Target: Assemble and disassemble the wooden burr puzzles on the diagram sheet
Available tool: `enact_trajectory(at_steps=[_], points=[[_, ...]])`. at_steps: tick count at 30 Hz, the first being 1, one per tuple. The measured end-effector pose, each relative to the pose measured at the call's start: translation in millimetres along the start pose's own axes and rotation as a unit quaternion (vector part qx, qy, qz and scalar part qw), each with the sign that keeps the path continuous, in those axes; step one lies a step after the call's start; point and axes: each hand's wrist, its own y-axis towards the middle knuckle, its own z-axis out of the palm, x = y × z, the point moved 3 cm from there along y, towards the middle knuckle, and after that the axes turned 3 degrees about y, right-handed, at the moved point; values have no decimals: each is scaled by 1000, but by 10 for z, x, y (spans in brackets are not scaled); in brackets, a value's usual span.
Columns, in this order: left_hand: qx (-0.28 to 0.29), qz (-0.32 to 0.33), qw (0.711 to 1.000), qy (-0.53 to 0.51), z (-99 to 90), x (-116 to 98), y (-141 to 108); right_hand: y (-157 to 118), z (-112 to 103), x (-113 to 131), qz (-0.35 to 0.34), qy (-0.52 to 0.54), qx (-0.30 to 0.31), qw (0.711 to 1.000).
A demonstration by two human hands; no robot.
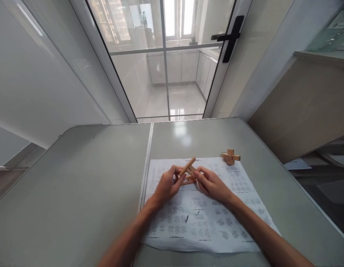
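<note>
My left hand (168, 184) pinches a narrow wooden puzzle stick (187, 167), which slants up to the right. Closed on a flat wooden puzzle piece (191, 170) with a dark mark is my right hand (212, 183). The two pieces meet or overlap between my fingertips; whether they interlock I cannot tell. Just below them, a notched wooden piece (189, 180) shows between the hands, its support partly hidden by fingers. Under both hands lies a large paper sheet (211, 231) printed with small line diagrams.
A cross-shaped wooden puzzle (230, 157) rests at the sheet's far right corner. The grey table (105, 193) has a pale seam (146, 163) left of the paper. Beyond its far edge stands a glass door with a black handle (232, 38). Shelving (322, 178) is at the right.
</note>
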Motion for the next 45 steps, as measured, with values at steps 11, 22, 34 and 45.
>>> enact_trajectory(at_steps=[11, 22, 34, 45], points=[[-6, 45, 997, 59, 10, 31, -24, -19, -15, -3, -5, -23, -15, 1000], [14, 110, 983, 147, 97, 98, -64, -4, -21, -20, -8, -59, -29, 998], [-103, 73, 979, 160, 28, 71, -66, -31, -3, 44, -5, 29, 52, 998], [-48, 68, 979, 186, 43, 72, -55, -47, -24, 68, -29, -35, 47, 998]])
